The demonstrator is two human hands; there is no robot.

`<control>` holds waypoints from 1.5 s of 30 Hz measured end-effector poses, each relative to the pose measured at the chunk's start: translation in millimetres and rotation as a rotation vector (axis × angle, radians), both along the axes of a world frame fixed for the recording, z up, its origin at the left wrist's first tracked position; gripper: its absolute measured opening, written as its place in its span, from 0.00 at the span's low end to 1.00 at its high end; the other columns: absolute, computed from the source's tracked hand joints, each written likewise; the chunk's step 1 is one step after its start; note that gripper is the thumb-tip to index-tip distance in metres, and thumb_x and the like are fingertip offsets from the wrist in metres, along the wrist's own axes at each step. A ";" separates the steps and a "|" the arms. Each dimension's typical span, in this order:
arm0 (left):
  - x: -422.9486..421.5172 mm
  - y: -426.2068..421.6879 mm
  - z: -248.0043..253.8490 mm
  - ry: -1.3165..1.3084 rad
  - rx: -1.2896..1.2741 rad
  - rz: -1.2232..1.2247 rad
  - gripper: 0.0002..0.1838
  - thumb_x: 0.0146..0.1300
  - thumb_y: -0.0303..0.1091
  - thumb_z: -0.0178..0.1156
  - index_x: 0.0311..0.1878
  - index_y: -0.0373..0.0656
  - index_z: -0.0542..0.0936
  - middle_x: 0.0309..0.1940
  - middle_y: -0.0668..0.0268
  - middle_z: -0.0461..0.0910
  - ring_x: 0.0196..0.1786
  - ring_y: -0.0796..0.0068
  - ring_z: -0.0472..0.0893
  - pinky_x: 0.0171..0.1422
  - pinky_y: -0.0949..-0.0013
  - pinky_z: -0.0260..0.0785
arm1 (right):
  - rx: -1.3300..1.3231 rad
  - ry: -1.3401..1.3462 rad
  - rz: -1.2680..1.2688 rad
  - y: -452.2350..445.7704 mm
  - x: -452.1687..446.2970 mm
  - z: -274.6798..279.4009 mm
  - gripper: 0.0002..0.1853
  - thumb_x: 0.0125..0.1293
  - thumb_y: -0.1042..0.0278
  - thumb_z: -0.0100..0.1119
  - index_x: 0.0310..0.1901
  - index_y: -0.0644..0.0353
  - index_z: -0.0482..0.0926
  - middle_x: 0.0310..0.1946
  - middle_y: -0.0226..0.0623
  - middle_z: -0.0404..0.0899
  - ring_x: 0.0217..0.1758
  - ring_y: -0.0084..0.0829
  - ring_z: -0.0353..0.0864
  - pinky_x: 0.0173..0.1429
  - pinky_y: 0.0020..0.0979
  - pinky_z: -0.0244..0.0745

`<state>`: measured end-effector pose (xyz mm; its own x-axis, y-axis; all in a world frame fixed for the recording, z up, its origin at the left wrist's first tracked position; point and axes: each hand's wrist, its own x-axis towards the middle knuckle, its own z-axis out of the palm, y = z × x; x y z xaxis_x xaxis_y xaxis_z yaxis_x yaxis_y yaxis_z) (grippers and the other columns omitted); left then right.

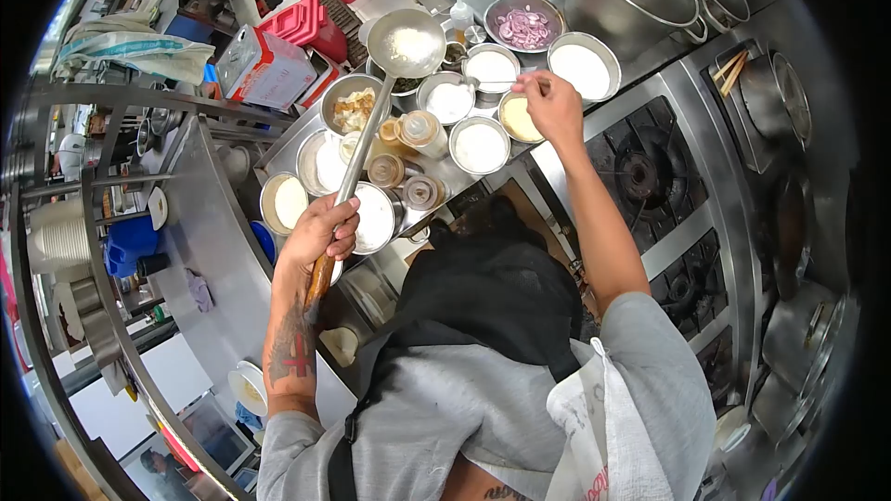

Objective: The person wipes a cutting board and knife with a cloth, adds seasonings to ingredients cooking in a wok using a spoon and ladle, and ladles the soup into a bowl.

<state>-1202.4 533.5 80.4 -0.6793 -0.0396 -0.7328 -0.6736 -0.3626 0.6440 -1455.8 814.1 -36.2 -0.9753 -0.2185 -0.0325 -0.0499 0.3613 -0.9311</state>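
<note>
Steel makes up the ladle (pixel 373 125), upper middle of the frame, that the left hand (pixel 329 227) wraps around, likely so its white bits won't spill, with bowls (pixel 306 160) all about, bottles (pixel 421 133) in the way between, and the right hand (pixel 549 109), upper middle, pinching a spoon (pixel 499 83).
</note>
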 end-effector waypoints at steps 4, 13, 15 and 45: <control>2.2 4.2 5.0 0.012 0.019 0.039 0.10 0.76 0.36 0.54 0.37 0.47 0.67 0.16 0.77 0.64 0.10 0.88 0.59 0.15 0.79 0.53 | 0.117 -0.012 0.116 29.4 29.1 -32.5 0.14 0.73 0.64 0.56 0.45 0.67 0.85 0.35 0.37 0.90 0.35 0.25 0.87 0.41 0.27 0.78; 8.5 10.4 13.8 0.070 0.062 0.032 0.08 0.77 0.35 0.51 0.39 0.45 0.68 0.15 0.76 0.62 0.09 0.87 0.59 0.13 0.78 0.52 | 0.265 -0.111 0.215 28.4 63.9 -101.1 0.13 0.69 0.64 0.54 0.44 0.58 0.87 0.37 0.37 0.89 0.42 0.40 0.88 0.51 0.36 0.79; 9.7 13.2 15.9 0.073 0.048 0.031 0.08 0.77 0.35 0.51 0.39 0.45 0.68 0.15 0.76 0.62 0.09 0.87 0.59 0.13 0.78 0.52 | 0.191 -0.299 0.219 33.0 60.0 -103.3 0.13 0.71 0.69 0.52 0.45 0.68 0.85 0.36 0.38 0.90 0.29 0.25 0.84 0.35 0.27 0.78; 79.0 287.4 15.4 0.381 0.399 -0.640 0.09 0.75 0.35 0.56 0.39 0.47 0.68 0.19 0.74 0.63 0.17 0.80 0.64 0.22 0.72 0.58 | -0.512 -0.534 0.355 147.1 465.0 78.4 0.24 0.72 0.48 0.61 0.52 0.65 0.80 0.45 0.38 0.84 0.46 0.30 0.84 0.53 0.31 0.81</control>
